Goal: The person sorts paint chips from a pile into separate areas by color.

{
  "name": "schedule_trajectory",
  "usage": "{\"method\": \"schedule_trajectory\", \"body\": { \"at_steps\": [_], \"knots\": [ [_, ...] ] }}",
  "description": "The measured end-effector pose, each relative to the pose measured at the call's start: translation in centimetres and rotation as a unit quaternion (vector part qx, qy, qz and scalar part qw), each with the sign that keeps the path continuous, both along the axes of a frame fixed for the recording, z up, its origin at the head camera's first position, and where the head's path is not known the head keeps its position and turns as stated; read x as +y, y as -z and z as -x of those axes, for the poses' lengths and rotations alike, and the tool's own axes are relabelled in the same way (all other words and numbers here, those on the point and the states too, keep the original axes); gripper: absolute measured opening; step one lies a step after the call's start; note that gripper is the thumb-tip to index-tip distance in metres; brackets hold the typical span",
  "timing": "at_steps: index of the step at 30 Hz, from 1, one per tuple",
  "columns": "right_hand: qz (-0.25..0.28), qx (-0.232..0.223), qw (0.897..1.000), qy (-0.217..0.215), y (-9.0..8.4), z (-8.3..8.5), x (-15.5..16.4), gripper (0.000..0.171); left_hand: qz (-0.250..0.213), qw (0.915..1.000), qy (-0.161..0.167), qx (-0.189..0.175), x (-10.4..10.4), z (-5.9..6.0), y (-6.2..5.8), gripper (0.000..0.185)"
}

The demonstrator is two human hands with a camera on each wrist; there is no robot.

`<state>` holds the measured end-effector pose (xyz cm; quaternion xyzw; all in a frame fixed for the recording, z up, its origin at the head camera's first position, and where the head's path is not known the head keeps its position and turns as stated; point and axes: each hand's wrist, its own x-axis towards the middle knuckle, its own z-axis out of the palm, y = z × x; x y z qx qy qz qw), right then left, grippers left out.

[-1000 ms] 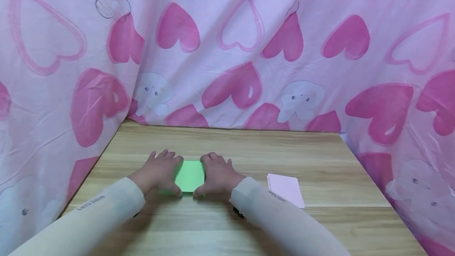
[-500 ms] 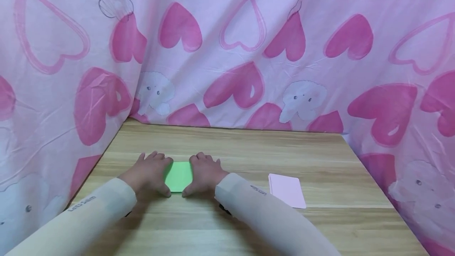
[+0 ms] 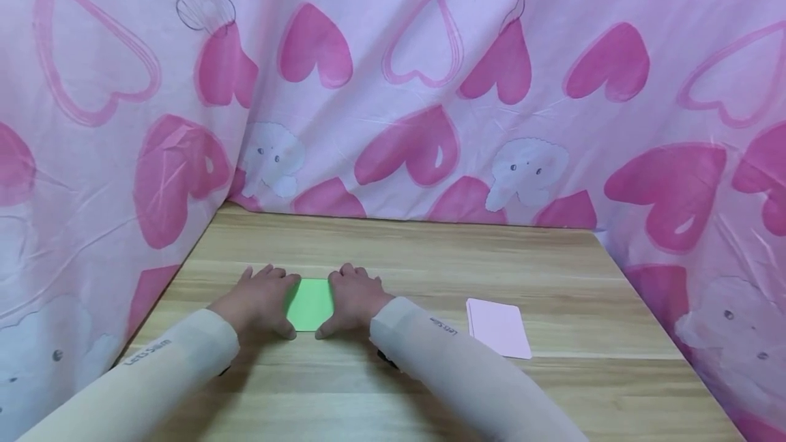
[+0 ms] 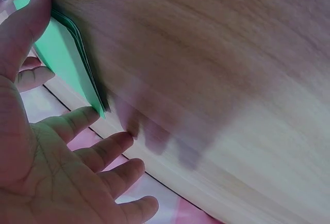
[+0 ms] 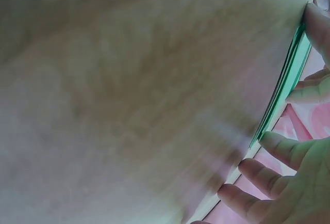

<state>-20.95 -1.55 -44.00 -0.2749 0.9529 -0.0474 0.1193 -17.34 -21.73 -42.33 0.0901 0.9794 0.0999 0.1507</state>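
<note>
While the left hand (image 3: 260, 299) and right hand (image 3: 353, 297) press flat-fingered on opposite sides of the green paper (image 3: 310, 305) near the tabletop's (image 3: 430, 258) left edge, uneven pressure could skew its layered edges.

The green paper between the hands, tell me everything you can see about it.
The green paper is a small, bright green folded piece lying flat on the wooden table. The wrist views show several thin layers stacked at its edge, so it looks folded or piled. The left hand presses its left side and the right hand its right side, thumbs at the near edge. Only the middle strip shows between them.
</note>
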Motion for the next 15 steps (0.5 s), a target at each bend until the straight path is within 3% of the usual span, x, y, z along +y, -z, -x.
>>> {"method": "schedule_trajectory", "body": {
  "at_steps": [4,8,15],
  "knots": [
    [0.008,0.001,1.0,0.0,0.3,0.2,0.3,0.088,-0.002,1.0,0.002,-0.006,0.2,0.3,0.3,0.107],
    [0.027,-0.006,1.0,-0.004,0.4,0.1,1.0,0.092,-0.009,0.9999,0.002,-0.008,0.5,-0.2,0.8,0.11],
    [0.054,-0.001,0.999,-0.002,-0.5,0.0,4.4,0.106,-0.04,0.9992,0.004,0.004,1.6,-0.8,0.9,0.113]
  ]
}}
